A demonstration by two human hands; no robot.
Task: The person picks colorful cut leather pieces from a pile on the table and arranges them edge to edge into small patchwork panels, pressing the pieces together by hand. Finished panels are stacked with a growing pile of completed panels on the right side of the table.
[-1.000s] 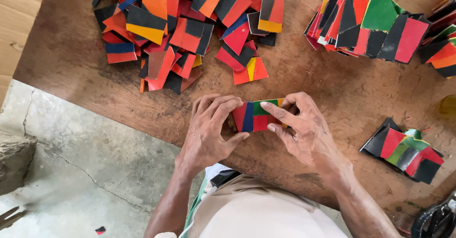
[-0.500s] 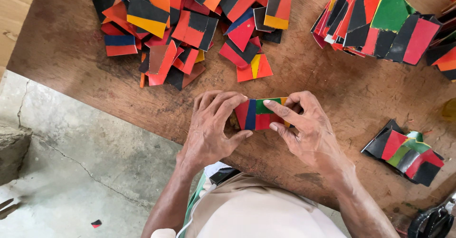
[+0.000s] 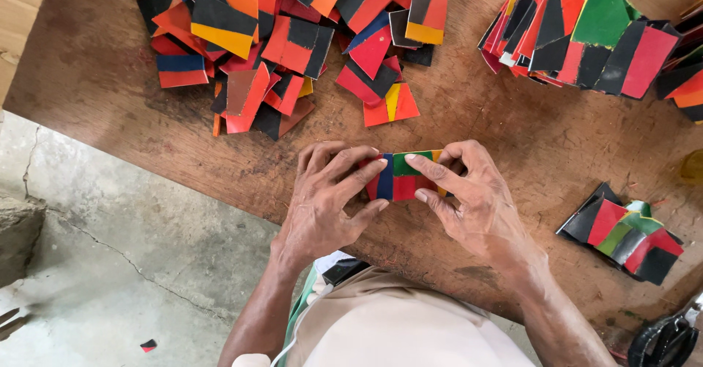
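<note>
I see my left hand [image 3: 326, 199] and right hand [image 3: 469, 199] close together at the near edge of the brown wooden tabletop [image 3: 102, 81], both clamped on a small multicoloured patchwork piece [image 3: 399, 177] that shows blue, red, green and yellow panels. The left fingers [image 3: 359, 177] press on its left end, the right fingers [image 3: 432, 173] lie across its top and right end, and the piece sits flat between them, touching the wood.

Beyond my hands, a loose heap of red, black, orange and blue pieces [image 3: 293, 45] spreads over the far part of the tabletop. To the far right lies a tidier overlapping stack of pieces [image 3: 586, 38], with a green one on top. Near my right forearm rests a smaller fanned stack [image 3: 622, 231] in black, red and green, well apart from the held piece. Below the tabletop's left edge I see a cracked concrete floor [image 3: 110, 279].
</note>
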